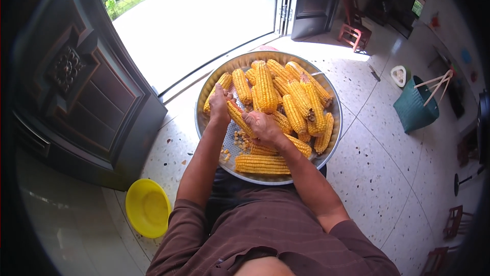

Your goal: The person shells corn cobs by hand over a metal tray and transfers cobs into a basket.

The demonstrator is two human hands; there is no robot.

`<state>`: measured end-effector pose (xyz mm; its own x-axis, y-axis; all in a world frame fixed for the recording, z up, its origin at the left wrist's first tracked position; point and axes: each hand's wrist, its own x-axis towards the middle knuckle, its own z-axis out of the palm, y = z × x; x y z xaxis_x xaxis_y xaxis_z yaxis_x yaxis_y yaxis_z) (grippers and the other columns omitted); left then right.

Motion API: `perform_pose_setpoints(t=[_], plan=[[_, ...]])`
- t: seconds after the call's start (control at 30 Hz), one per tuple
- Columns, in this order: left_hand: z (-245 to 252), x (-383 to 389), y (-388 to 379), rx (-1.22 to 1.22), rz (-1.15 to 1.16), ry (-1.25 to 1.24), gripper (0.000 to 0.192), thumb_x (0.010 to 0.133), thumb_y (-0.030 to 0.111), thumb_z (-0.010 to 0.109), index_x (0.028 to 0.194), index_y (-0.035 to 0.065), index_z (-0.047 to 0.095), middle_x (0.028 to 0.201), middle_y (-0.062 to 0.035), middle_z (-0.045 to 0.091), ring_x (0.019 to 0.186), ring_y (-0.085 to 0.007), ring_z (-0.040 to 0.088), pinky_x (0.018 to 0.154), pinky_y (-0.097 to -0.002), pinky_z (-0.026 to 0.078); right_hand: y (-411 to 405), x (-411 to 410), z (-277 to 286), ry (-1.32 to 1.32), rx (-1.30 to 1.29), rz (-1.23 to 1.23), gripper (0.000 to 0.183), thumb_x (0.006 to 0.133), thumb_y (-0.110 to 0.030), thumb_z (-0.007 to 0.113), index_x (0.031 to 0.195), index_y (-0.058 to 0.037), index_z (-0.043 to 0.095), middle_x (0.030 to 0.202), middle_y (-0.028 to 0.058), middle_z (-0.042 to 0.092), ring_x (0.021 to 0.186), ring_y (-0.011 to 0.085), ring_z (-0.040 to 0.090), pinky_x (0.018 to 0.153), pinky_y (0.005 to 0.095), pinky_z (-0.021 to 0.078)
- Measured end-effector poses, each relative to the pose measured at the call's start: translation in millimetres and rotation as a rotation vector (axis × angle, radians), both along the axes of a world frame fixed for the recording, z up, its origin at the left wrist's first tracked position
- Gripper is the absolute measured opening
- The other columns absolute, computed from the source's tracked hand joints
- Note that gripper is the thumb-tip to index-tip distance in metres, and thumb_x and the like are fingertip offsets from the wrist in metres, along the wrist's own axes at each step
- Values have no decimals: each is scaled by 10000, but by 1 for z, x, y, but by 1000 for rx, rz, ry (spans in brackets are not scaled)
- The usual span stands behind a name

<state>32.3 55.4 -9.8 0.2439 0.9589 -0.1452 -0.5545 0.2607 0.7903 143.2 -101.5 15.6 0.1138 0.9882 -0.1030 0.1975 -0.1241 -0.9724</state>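
Note:
A large round metal tray point(337, 138) with a perforated bottom rests at my lap, holding several ears of dried yellow corn point(263, 88). My left hand point(219, 103) grips the upper end of one ear of corn point(238, 117), while my right hand point(262, 126) is closed on its lower part. A reddish strip shows along that ear where kernels are gone. Loose kernels point(242, 140) lie on the tray's bottom below my hands. Near the tray's close edge a whole ear point(262, 164) lies crosswise, just below my right hand.
A yellow plastic basin point(148, 208) stands on the floor at the lower left, beside a dark carved door point(111, 123). To the right are a green woven basket point(415, 107) with light handles and a white-lined container point(400, 76). A reddish wooden chair point(354, 33) stands farther back.

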Motion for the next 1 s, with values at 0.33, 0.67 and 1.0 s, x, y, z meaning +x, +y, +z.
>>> perform_pose_setpoints(t=[0.33, 0.67, 1.0], plan=[[2, -1, 0, 6, -43, 76, 439, 1108, 450, 375, 799, 140, 409, 637, -3, 393, 523, -153, 405, 467, -309, 397, -3, -5, 2, 238, -88, -58, 541, 1087, -512, 414, 1120, -19, 633, 799, 83, 692, 643, 149, 692, 471, 259, 526], [-11, -4, 18, -107, -85, -129, 421, 1109, 431, 388, 807, 139, 418, 633, 9, 357, 525, -159, 382, 498, -308, 406, 2, 6, -11, 397, -78, -52, 667, 1080, -581, 326, 1165, 19, 604, 821, 149, 738, 549, 161, 692, 413, 238, 491], [-10, -7, 12, -54, -22, 53, 407, 1099, 423, 429, 855, 98, 446, 689, -45, 468, 545, -178, 478, 492, -331, 468, 7, 2, -15, -495, 231, 10, 668, 1043, -597, 443, 1235, 21, 611, 964, 262, 716, 796, 384, 734, 673, 433, 575]])
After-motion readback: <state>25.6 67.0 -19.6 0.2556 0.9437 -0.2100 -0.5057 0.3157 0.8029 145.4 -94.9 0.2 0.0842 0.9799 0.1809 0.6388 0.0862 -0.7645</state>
